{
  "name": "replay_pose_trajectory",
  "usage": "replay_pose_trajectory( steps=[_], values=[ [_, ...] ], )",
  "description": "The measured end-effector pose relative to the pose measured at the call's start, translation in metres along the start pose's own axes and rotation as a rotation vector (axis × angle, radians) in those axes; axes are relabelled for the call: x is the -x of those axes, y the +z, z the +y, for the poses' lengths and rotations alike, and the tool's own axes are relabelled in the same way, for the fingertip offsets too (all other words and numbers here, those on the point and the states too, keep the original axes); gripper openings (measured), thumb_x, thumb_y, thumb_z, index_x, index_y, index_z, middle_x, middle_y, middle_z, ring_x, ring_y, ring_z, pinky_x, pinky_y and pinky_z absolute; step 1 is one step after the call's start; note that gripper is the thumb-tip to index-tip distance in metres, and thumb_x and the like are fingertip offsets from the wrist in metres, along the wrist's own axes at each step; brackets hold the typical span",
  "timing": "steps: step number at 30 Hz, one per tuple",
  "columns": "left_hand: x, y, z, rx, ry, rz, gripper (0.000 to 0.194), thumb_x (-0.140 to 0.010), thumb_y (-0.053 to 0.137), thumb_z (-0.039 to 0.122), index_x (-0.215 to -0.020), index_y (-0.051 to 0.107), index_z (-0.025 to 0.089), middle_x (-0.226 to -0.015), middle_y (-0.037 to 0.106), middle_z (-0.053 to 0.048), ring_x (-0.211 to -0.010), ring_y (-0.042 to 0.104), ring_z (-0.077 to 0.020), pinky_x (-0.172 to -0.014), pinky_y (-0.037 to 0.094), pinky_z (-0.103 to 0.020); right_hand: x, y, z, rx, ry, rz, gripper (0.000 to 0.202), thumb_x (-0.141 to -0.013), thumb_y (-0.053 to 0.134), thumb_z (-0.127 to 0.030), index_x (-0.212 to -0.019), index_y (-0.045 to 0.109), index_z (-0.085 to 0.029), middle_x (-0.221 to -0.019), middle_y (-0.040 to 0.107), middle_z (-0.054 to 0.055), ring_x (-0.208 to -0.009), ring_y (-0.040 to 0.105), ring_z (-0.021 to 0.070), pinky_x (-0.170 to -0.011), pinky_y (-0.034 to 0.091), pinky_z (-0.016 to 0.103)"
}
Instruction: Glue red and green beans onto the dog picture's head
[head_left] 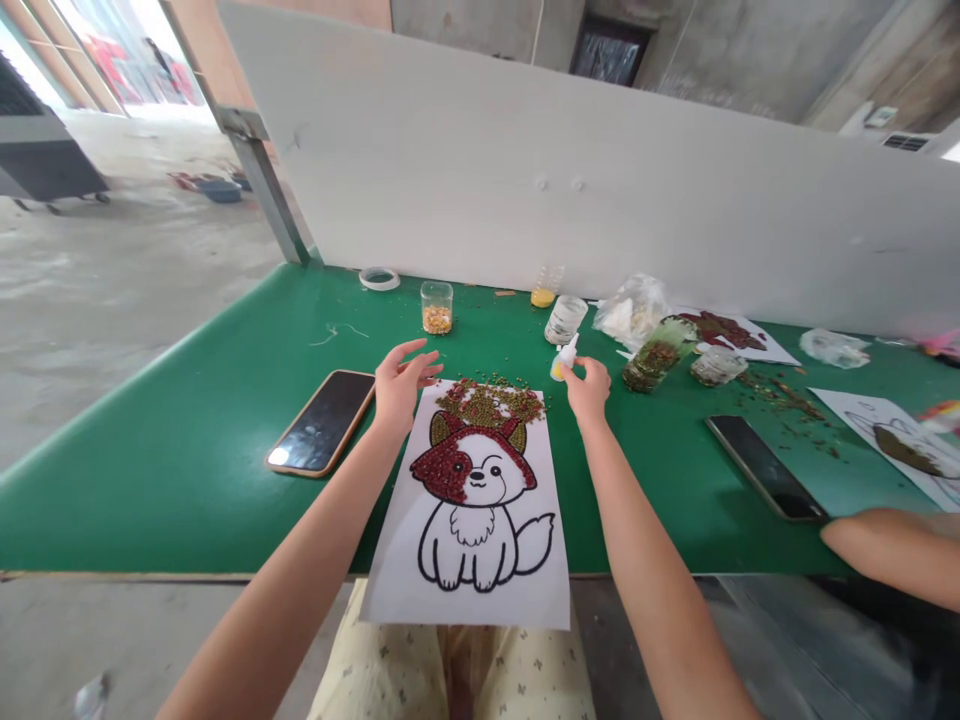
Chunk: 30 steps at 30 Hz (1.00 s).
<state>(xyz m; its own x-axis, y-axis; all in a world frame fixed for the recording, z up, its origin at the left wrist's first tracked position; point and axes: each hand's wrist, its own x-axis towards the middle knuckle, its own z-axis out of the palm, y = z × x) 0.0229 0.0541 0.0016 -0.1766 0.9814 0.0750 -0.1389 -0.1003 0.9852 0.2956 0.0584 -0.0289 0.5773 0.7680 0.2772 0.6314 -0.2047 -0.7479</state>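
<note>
A white sheet with a cartoon dog drawing [480,530] lies over the table's front edge. Red beans cover part of the dog's face, and green and red beans are heaped at the sheet's top. My left hand [403,380] is beside the sheet's upper left corner, fingers apart and holding nothing. Right of the sheet's top, my right hand [589,387] pinches a small glue bottle [565,360] with a white nozzle and a yellow label.
A phone [321,422] lies on the left, another phone [765,467] on the right. Behind stand a cup of corn kernels [436,308], a clear jar [566,320] and a tipped green jar [660,354]. Another person's arm [892,550] rests at the right edge.
</note>
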Motion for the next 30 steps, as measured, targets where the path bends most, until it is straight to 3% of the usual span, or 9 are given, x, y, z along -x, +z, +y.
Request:
replay_pose_trajectory(
  steps=[5,12,17,20,23,26,30],
  values=[
    [-0.001,-0.001,0.0,0.029,0.024,0.031,0.044,-0.071,0.067,0.031,-0.112,0.059,0.016,-0.086,0.07,-0.008,-0.072,0.068,-0.0172,-0.061,0.052,-0.025,-0.001,0.002,0.002,0.04,0.007,0.001,0.021,-0.073,0.059,-0.032,-0.089,0.057,-0.018,-0.104,0.065,0.011,-0.102,0.055,0.0272,-0.088,0.035,0.038],
    [-0.008,0.001,-0.006,0.062,-0.004,0.116,0.034,-0.077,0.049,0.018,-0.111,0.056,0.019,-0.098,0.068,-0.008,-0.083,0.069,-0.0189,-0.057,0.053,-0.023,0.001,0.007,0.003,0.09,0.006,-0.021,0.015,-0.078,0.054,-0.027,-0.091,0.051,-0.02,-0.097,0.068,0.006,-0.095,0.059,0.0241,-0.089,0.03,0.038],
    [-0.004,0.0,-0.003,0.053,0.015,0.084,0.037,-0.073,0.062,0.023,-0.109,0.057,0.017,-0.089,0.07,-0.008,-0.076,0.069,-0.0186,-0.057,0.053,-0.024,0.002,0.004,0.002,0.092,-0.035,0.013,0.025,-0.073,0.057,-0.026,-0.096,0.049,-0.02,-0.101,0.065,0.007,-0.098,0.057,0.0261,-0.089,0.032,0.04],
    [-0.002,0.0,-0.002,0.028,0.026,0.048,0.047,-0.067,0.07,0.025,-0.111,0.056,0.015,-0.075,0.07,-0.006,-0.066,0.068,-0.0176,-0.057,0.052,-0.025,0.004,-0.003,-0.004,0.078,-0.142,0.174,0.033,-0.069,0.058,-0.025,-0.1,0.047,-0.019,-0.105,0.06,0.01,-0.099,0.054,0.0275,-0.085,0.035,0.04],
    [-0.003,0.001,-0.004,0.05,0.03,0.05,0.043,-0.071,0.067,0.024,-0.111,0.055,0.015,-0.074,0.069,-0.005,-0.066,0.068,-0.0171,-0.062,0.054,-0.028,0.009,-0.011,-0.012,0.034,-0.371,0.261,0.024,-0.074,0.052,-0.024,-0.097,0.048,-0.019,-0.094,0.057,0.009,-0.09,0.053,0.0244,-0.082,0.038,0.038],
    [-0.006,0.0,-0.008,0.096,0.037,0.067,0.031,-0.077,0.057,0.019,-0.108,0.054,0.016,-0.08,0.07,-0.005,-0.074,0.069,-0.0164,-0.074,0.055,-0.033,0.014,-0.015,-0.02,-0.003,-0.566,0.209,0.016,-0.079,0.049,-0.024,-0.095,0.049,-0.019,-0.088,0.054,0.007,-0.085,0.052,0.0223,-0.081,0.041,0.036],
    [-0.008,0.001,-0.01,0.143,0.04,0.069,0.032,-0.073,0.055,0.013,-0.105,0.054,0.016,-0.082,0.069,-0.005,-0.08,0.069,-0.0171,-0.085,0.053,-0.038,0.019,-0.015,-0.024,-0.005,-0.597,0.081,0.01,-0.082,0.045,-0.021,-0.089,0.053,-0.02,-0.086,0.054,0.006,-0.08,0.053,0.0194,-0.076,0.042,0.032]
  ],
)
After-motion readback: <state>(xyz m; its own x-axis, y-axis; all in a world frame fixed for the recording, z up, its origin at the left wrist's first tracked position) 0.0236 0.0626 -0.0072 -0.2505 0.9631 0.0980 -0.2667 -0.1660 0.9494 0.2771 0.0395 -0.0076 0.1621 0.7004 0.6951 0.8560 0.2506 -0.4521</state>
